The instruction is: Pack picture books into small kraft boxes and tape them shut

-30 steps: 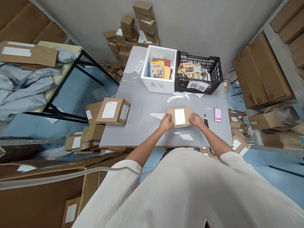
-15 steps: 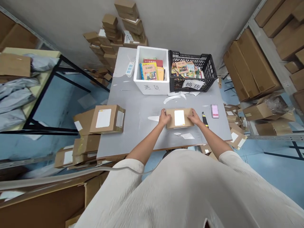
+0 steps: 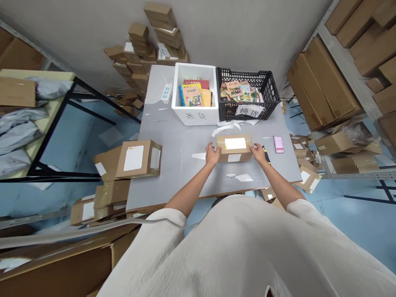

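Note:
A small cardboard box [image 3: 246, 155] with white labels on its top and front side is between my hands over the grey table [image 3: 176, 165]. My left hand [image 3: 212, 154] grips its left end, the fingers around the edge. At its right end, my right hand [image 3: 258, 153] holds the other side. Just right of that hand lies a black and yellow utility knife [image 3: 266, 155], partly covered by the hand. Torn white paper scraps [image 3: 244, 177] lie in front of the box and behind it.
A white foam box [image 3: 198, 116] and a black crate [image 3: 272, 101], both with books, stand at the table's back. A phone with a pink screen [image 3: 279, 144] lies right. A larger carton [image 3: 148, 159] sits left. Shelves with cartons [image 3: 328, 86] flank the table.
The small box has tipped away from me and shifted slightly back, so a labelled front side now shows below its top. My hands moved with it; the right hand now covers part of the knife.

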Tool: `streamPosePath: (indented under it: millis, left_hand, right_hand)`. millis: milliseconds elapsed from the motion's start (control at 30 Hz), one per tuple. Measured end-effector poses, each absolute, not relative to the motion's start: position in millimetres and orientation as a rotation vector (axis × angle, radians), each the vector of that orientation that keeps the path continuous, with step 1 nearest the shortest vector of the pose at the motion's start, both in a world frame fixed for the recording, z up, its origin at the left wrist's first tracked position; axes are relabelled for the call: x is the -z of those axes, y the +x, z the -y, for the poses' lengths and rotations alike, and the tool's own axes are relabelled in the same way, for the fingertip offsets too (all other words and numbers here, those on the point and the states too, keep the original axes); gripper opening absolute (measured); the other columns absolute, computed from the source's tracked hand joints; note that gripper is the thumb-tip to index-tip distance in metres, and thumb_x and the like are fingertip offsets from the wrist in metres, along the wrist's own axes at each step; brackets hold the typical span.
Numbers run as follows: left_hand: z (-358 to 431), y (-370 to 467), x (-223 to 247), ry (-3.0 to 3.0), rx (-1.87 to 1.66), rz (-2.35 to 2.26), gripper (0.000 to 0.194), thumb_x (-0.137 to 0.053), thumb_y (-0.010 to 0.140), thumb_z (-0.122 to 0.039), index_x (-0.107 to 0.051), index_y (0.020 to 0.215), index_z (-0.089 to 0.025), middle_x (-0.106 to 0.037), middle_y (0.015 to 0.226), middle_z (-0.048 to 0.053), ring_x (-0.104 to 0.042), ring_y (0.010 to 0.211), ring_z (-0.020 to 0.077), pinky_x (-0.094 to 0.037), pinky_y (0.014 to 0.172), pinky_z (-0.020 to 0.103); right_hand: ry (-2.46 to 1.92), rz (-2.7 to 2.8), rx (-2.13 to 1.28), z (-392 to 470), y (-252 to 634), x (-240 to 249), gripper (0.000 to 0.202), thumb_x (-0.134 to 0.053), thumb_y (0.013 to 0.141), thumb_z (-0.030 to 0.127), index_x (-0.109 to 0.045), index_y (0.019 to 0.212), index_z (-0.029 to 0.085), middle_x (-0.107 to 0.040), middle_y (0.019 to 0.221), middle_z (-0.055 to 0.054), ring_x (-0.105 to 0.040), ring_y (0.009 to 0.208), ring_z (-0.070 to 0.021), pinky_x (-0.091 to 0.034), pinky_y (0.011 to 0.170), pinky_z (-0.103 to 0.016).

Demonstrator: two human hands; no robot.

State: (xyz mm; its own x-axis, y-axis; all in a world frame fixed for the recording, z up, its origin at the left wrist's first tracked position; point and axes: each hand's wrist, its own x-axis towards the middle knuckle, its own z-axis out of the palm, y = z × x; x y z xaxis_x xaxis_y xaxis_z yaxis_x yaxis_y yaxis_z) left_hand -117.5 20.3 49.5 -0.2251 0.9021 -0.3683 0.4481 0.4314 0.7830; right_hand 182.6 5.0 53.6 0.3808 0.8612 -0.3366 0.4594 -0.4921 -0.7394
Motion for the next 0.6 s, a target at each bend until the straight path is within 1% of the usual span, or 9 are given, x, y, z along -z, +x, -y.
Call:
streamPosePath:
  millis: [100,167,233,333,467,533,600]
  left_hand:
    - [-10.3,-122.2,-40.3,1.176,-0.571,-1.842,0.066,-0.065,0.107,-0.049,-0.050,0.165,-0.022,-0.072,0.142,0.016,-0.069,0.134,0.0351,-0.053,0.112,0.045]
    - [-6.9,-124.9,-34.7,1.172,-0.530,-1.831,0.070,-0.069,0.105,-0.050,-0.049,0.166,-0.022,-0.077,0.133,0.014,-0.070,0.132,0.0360,-0.054,0.110,0.045]
    - [-7.4,-125.7,-30.1,1.173,-0.533,-1.826,0.073,-0.072,0.102,-0.048,-0.048,0.166,-0.022,-0.078,0.128,0.012,-0.073,0.128,0.0347,-0.055,0.108,0.043]
    - [-15.3,-123.2,-24.8,1.194,-0.598,-1.820,0.072,-0.075,0.098,-0.039,-0.051,0.164,-0.022,-0.076,0.134,0.013,-0.075,0.120,0.0308,-0.056,0.108,0.042]
    - [-31.1,-119.6,-19.2,1.175,-0.641,-1.788,0.077,-0.078,0.090,-0.026,-0.053,0.163,-0.023,-0.074,0.143,0.014,-0.076,0.114,0.0275,-0.057,0.110,0.042]
    - [-37.4,-118.9,-17.1,1.153,-0.629,-1.762,0.083,-0.080,0.087,-0.022,-0.051,0.165,-0.023,-0.073,0.146,0.016,-0.077,0.118,0.0289,-0.057,0.113,0.044]
    - [-41.6,-117.8,-16.3,1.165,-0.636,-1.710,0.089,-0.082,0.086,-0.022,-0.048,0.169,-0.025,-0.073,0.150,0.017,-0.076,0.126,0.0319,-0.057,0.116,0.047]
  right_hand:
    - [-2.231,1.149,-0.992,6.4,187.2,-46.3,0.054,-0.075,0.097,0.060,-0.078,0.131,0.019,-0.084,0.114,-0.013,-0.077,0.116,-0.0338,-0.058,0.109,-0.043]
    - [-2.260,1.150,-0.993,9.7,188.3,-42.6,0.050,-0.078,0.095,0.061,-0.080,0.122,0.020,-0.084,0.112,-0.014,-0.077,0.116,-0.0342,-0.058,0.107,-0.042]
    - [-2.249,1.106,-1.007,8.4,187.7,-39.6,0.047,-0.081,0.092,0.059,-0.081,0.119,0.020,-0.085,0.114,-0.013,-0.078,0.116,-0.0332,-0.059,0.106,-0.041]
    - [-2.197,0.996,-1.057,-0.2,184.2,-35.3,0.046,-0.083,0.089,0.048,-0.079,0.125,0.020,-0.085,0.122,-0.012,-0.079,0.115,-0.0297,-0.061,0.107,-0.040]
    - [-2.145,0.972,-1.060,-13.8,179.3,-30.3,0.056,-0.081,0.087,0.035,-0.074,0.140,0.020,-0.082,0.137,-0.013,-0.079,0.120,-0.0268,-0.061,0.111,-0.041]
    - [-2.111,1.019,-1.070,-18.4,177.4,-29.3,0.061,-0.080,0.086,0.029,-0.072,0.146,0.021,-0.081,0.139,-0.012,-0.079,0.122,-0.0262,-0.061,0.114,-0.042]
    - [-2.071,1.059,-1.102,-20.5,175.6,-29.8,0.065,-0.077,0.086,0.024,-0.070,0.150,0.021,-0.082,0.139,-0.011,-0.079,0.124,-0.0257,-0.061,0.115,-0.043]
